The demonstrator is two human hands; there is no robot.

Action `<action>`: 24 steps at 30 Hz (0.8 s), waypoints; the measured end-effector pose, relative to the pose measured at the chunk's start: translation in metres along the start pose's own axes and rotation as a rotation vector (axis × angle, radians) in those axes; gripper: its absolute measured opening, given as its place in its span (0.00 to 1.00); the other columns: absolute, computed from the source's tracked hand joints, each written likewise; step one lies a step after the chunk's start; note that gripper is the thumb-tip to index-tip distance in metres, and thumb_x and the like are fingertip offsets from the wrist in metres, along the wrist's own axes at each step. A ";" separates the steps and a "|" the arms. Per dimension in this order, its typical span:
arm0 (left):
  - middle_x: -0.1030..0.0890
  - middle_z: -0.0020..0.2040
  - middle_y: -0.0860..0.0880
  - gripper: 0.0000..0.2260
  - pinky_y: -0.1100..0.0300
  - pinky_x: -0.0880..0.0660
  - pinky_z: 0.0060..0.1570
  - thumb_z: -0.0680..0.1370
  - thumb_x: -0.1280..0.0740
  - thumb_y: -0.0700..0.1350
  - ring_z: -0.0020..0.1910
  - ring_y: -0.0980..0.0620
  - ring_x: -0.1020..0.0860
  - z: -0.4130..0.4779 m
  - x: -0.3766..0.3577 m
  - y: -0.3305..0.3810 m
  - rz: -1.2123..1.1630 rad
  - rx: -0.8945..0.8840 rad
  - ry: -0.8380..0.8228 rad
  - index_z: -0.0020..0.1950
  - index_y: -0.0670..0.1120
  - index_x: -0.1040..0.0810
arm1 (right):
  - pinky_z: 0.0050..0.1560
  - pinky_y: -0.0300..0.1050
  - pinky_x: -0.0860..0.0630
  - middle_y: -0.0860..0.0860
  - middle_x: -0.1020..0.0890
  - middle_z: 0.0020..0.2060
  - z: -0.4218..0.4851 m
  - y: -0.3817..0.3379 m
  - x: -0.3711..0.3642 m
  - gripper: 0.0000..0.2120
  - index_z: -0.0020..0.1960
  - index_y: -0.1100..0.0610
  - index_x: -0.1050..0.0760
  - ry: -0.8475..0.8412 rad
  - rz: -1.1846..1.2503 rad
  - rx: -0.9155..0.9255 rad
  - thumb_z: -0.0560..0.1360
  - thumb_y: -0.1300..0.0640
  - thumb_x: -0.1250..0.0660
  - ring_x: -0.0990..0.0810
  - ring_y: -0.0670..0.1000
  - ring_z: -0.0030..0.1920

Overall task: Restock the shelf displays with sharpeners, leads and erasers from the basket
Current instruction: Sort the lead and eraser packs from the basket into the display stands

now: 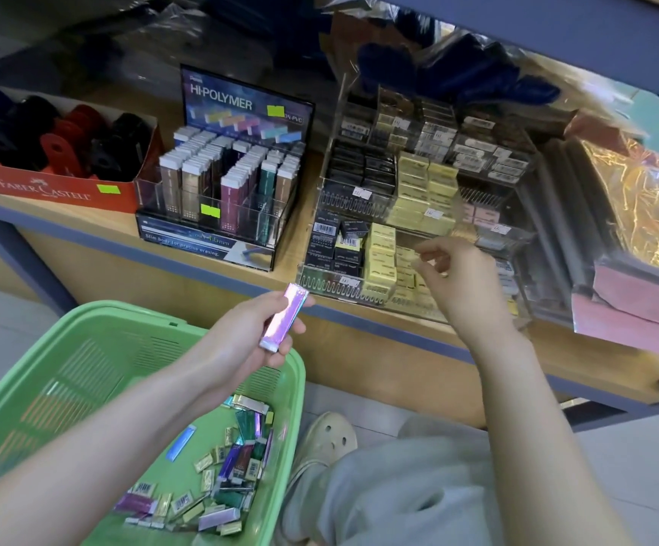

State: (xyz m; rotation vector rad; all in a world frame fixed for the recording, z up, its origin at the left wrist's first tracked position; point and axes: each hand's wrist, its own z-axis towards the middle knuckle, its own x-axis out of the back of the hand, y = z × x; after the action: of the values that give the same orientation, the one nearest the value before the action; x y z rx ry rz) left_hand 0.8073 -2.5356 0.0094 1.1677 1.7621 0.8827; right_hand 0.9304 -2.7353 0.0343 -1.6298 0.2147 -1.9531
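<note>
A slim eraser pack (283, 321) in a shimmering pink sleeve sits just off centre toward 7 o'clock. The left hand (247, 342) grips it, fingers curled round its lower half and thumb along its side, so the pack tilts up toward 1 o'clock.

Directly beneath that hand, filling the 7 to 8 o'clock area, is a green plastic basket (83, 317). On its floor lies a loose heap of small stationery packs (221, 478): pink, green, blue and gold.

At 3 o'clock from centre, the right hand (458, 281) reaches toward a clear acrylic organiser (343, 285) on the wooden shelf (300, 218). Its thumb and forefinger are drawn close together, but motion blur hides whether they pinch anything. The hand is near the yellow lead boxes (381, 254); black lead boxes (332, 246) stand just beside those, toward 9 o'clock.

At 11 o'clock stands a Hi-Polymer eraser display (241, 100) with upright rows of slim erasers. At 10 o'clock is a red Faber-Castell carton (44, 187) holding red, black and blue sharpeners (60, 143).

At 5 o'clock, a grey trouser leg (418, 486) and a pale clog (328, 435) show on the floor.
</note>
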 end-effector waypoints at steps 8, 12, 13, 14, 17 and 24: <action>0.20 0.45 0.45 0.11 0.64 0.25 0.38 0.81 0.42 0.39 0.37 0.55 0.23 -0.007 0.005 0.001 0.076 -0.102 -0.051 0.58 0.43 0.23 | 0.48 0.41 0.22 0.43 0.19 0.49 -0.039 -0.075 -0.033 0.13 0.54 0.45 0.25 -0.459 0.497 0.190 0.73 0.56 0.28 0.19 0.46 0.41; 0.19 0.44 0.44 0.09 0.63 0.23 0.39 0.80 0.40 0.40 0.37 0.55 0.21 -0.011 0.012 0.002 0.062 -0.142 0.022 0.58 0.43 0.24 | 0.47 0.35 0.24 0.43 0.18 0.43 -0.040 -0.081 -0.038 0.15 0.50 0.46 0.24 -0.473 0.587 0.179 0.69 0.61 0.25 0.20 0.40 0.38; 0.19 0.43 0.45 0.09 0.61 0.24 0.40 0.80 0.39 0.41 0.37 0.54 0.21 -0.012 0.014 0.003 0.071 -0.155 0.043 0.58 0.43 0.24 | 0.45 0.33 0.24 0.42 0.19 0.41 -0.040 -0.083 -0.039 0.16 0.49 0.46 0.24 -0.469 0.580 0.188 0.68 0.61 0.25 0.21 0.40 0.38; 0.19 0.42 0.45 0.08 0.59 0.25 0.43 0.80 0.39 0.41 0.37 0.53 0.22 -0.013 0.016 0.004 0.092 -0.168 0.064 0.57 0.43 0.24 | 0.44 0.31 0.26 0.42 0.20 0.40 -0.040 -0.085 -0.040 0.15 0.48 0.47 0.24 -0.459 0.560 0.206 0.68 0.61 0.24 0.21 0.40 0.37; 0.20 0.40 0.44 0.08 0.56 0.26 0.44 0.81 0.41 0.42 0.38 0.50 0.24 -0.015 0.023 0.008 0.133 -0.208 0.136 0.54 0.43 0.24 | 0.41 0.31 0.28 0.42 0.22 0.38 -0.038 -0.092 -0.044 0.11 0.47 0.51 0.24 -0.420 0.457 0.287 0.69 0.59 0.25 0.24 0.40 0.38; 0.23 0.35 0.43 0.08 0.68 0.31 0.28 0.81 0.41 0.39 0.28 0.56 0.28 -0.018 0.053 0.017 0.309 -0.308 0.243 0.46 0.45 0.24 | 0.43 0.41 0.33 0.44 0.24 0.41 -0.034 -0.120 -0.058 0.06 0.45 0.53 0.24 -0.358 0.119 0.657 0.73 0.52 0.29 0.31 0.45 0.45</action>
State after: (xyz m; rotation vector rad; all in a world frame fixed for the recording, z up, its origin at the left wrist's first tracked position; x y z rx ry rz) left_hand 0.7847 -2.4827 0.0182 1.1799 1.5776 1.4780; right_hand 0.8642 -2.6153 0.0337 -1.4325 -0.4200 -1.3954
